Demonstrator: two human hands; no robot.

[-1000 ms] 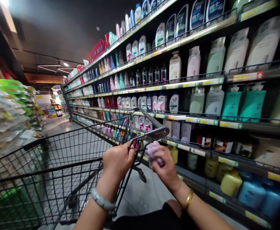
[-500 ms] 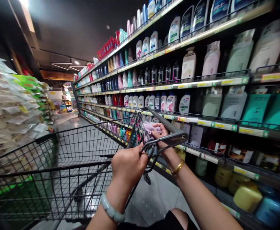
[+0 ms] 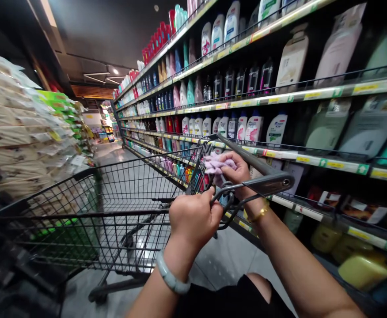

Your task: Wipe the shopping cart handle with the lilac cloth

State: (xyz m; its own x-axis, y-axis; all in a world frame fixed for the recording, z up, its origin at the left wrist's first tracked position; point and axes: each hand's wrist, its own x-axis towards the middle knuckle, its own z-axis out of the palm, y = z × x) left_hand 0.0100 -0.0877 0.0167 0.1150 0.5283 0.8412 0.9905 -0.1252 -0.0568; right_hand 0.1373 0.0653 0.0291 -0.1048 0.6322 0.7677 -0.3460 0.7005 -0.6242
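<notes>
Pale purple, crumpled fabric cloth (image 3: 215, 164): bunched up, pinched in right-hand fingers (image 3: 233, 162), loose folds sticking out to their left. Black wire-mesh metal shopping cart (image 3: 120, 214): upright, stretching ahead and left of left-hand fingers (image 3: 215, 213), which grip it near its grey handle (image 3: 261, 167).

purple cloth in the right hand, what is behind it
Past the edges of the purple cloth, the black wire cart and, farther back, shelf bottles show. What lies directly behind the cloth is covered by it and by the right hand.
</notes>
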